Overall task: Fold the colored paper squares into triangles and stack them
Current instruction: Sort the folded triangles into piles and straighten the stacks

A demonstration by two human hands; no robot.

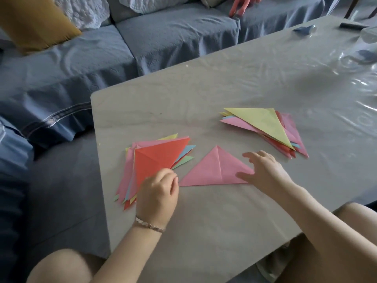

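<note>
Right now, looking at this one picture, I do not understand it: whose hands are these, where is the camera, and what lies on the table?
No machine: a person works with bare hands. The one camera sits on the person's head, looking down. On the grey table lie a pink triangle, a left pile topped by a red sheet, and a right stack topped by a yellow triangle. The fingers of the left hand seem to pinch the red sheet; the right hand rests open on the pink triangle's corner.
</note>
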